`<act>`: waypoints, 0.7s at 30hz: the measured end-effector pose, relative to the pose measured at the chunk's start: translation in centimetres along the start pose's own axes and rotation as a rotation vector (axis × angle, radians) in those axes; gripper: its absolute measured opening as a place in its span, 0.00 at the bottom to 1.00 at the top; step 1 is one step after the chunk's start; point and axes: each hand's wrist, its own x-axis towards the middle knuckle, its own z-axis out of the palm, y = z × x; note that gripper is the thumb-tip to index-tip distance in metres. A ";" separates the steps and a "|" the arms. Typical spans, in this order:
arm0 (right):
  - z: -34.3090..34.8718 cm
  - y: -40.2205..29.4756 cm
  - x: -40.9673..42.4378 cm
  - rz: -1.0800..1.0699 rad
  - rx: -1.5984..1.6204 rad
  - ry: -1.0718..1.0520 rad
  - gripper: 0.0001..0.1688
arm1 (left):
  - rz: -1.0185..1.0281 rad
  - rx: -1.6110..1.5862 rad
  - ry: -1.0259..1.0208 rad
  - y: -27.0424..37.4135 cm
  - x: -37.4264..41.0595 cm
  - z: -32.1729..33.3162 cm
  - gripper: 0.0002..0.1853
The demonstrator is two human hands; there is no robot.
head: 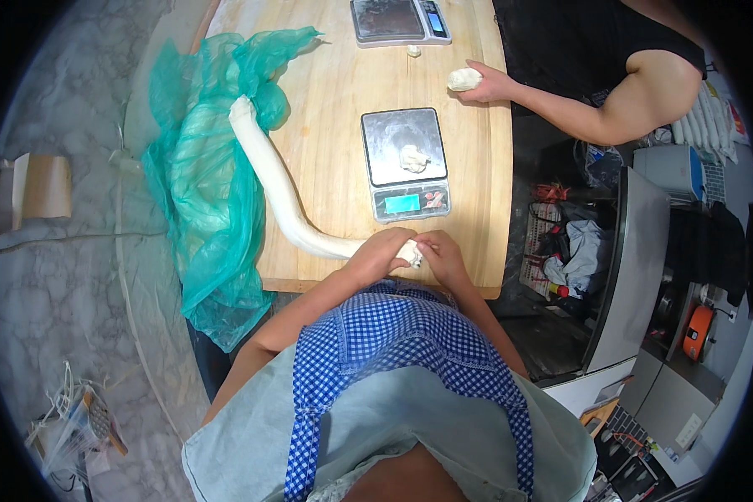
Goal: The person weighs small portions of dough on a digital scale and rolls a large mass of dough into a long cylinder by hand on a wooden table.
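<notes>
A long rope of pale dough [275, 182] curves over the wooden tabletop [326, 157] from the green plastic bag to the table's front edge. My left hand [381, 256] grips its near end. There my right hand [442, 256] has its fingertips on the torn end of the dough, close beside the left. Just beyond my hands stands a digital scale [408, 202] with a lit display. On its metal plate rests a small lump of dough [414, 159].
A green plastic bag [213, 163] covers a bulky mass at the left. Across the table sits a second scale [389, 22] with a dough scrap [413, 51] by it. At the right edge, a co-worker's hand [491, 81] holds a dough piece [464, 80].
</notes>
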 end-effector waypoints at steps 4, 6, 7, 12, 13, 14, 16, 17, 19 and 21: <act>-0.3 -0.2 -0.3 0.070 0.179 -0.032 0.12 | -0.023 -0.013 0.065 -0.3 0.3 0.5 0.24; -0.4 -2.3 -0.4 0.093 -0.076 -0.072 0.14 | -0.003 -0.010 0.038 -1.2 0.3 0.8 0.22; -0.5 -4.8 -0.4 0.090 -0.319 -0.109 0.16 | -0.009 0.007 0.028 -1.3 0.2 0.8 0.21; -1.2 -10.0 -1.2 -0.018 0.321 -0.104 0.19 | -0.153 0.147 -0.079 -1.1 1.1 1.4 0.25; -1.7 -11.4 -0.1 -0.074 0.359 -0.090 0.19 | -0.102 0.115 -0.052 -1.4 0.9 1.4 0.27; -1.9 -12.2 1.4 -0.131 0.397 -0.078 0.18 | -0.053 0.084 -0.024 -2.1 0.7 1.4 0.29; -1.7 -12.4 5.1 -0.249 0.017 0.130 0.19 | 0.019 0.034 0.005 -2.1 0.9 1.0 0.33; -1.7 -12.1 6.6 -0.366 -0.157 0.209 0.20 | 0.026 0.013 0.017 -1.5 1.1 0.7 0.34; -1.3 -10.7 8.7 -0.599 -0.510 0.353 0.22 | 0.026 -0.015 -0.004 -1.2 1.1 0.5 0.34; -0.1 -9.3 9.7 -0.555 -0.543 0.369 0.20 | 0.015 -0.027 -0.075 -1.4 1.0 0.2 0.33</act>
